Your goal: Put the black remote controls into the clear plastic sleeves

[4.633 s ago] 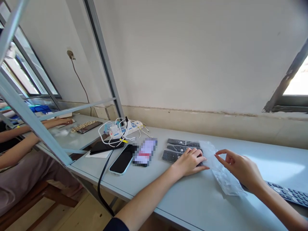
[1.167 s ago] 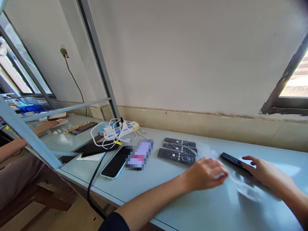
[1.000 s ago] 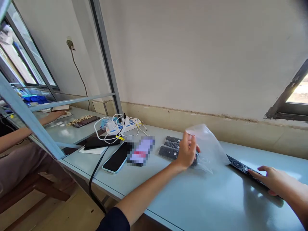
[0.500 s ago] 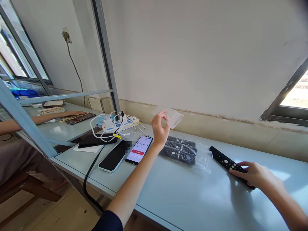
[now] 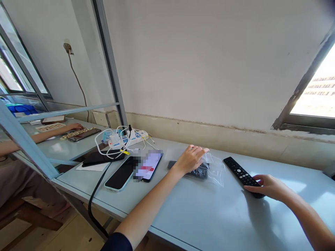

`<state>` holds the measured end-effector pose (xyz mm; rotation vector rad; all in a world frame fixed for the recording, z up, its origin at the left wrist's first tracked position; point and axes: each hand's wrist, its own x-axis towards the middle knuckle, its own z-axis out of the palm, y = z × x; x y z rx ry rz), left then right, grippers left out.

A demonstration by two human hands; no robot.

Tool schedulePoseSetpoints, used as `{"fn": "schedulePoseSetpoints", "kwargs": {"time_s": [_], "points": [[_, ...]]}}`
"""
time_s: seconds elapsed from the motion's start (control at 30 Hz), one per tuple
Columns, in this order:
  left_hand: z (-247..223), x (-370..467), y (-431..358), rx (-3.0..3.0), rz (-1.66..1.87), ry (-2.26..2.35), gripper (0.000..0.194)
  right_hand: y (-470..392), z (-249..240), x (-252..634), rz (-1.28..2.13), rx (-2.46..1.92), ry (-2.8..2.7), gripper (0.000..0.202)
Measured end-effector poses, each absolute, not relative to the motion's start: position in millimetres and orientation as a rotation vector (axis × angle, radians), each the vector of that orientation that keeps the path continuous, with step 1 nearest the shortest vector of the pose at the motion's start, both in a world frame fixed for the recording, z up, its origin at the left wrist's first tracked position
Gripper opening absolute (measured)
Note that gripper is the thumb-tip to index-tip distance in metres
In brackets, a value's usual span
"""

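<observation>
My left hand [image 5: 190,159] is over the bagged black remotes [image 5: 200,172], which lie side by side in the middle of the table. Its fingers are bent and close together near clear plastic [image 5: 216,170]; what they grip, if anything, is hard to make out. At the right, my right hand [image 5: 265,186] has its thumb and fingers around the lower end of a black remote [image 5: 239,171]. That remote lies slanted on the table, buttons up, with its far end pointing toward the wall.
Left of the bagged remotes are a lit phone [image 5: 151,165], a dark-screened phone [image 5: 120,174], a black pouch [image 5: 98,157] and a power strip [image 5: 133,138] with tangled white cables. Beyond the metal post [image 5: 111,59], another person's arm [image 5: 52,132] rests on the neighbouring table.
My left hand has come down and right, from holding a plastic piece in the air to the bagged remotes. My right hand keeps its grip. The view has shifted slightly.
</observation>
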<state>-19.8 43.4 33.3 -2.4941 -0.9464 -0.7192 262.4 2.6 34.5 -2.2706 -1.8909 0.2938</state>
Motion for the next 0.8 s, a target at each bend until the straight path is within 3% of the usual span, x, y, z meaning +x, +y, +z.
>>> {"fn": "schedulePoseSetpoints", "kwargs": {"time_s": [0.33,0.6,0.7,0.8], "points": [[33,-23,35,-2.341,-0.929,-0.946,0.025,-9,50,216,0.348,-2.169,-1.785,0.036],[35,-30,27,-2.279,-1.194,-0.907,0.019,-15,38,212,-0.240,-1.704,-1.606,0.042],[37,-29,24,-2.327,-1.166,-0.986,0.018,-21,37,205,-0.456,-1.587,-1.644,0.037],[37,-26,22,-2.423,-1.029,-1.127,0.021,-26,40,201,-0.825,-1.175,-1.692,0.030]]}}
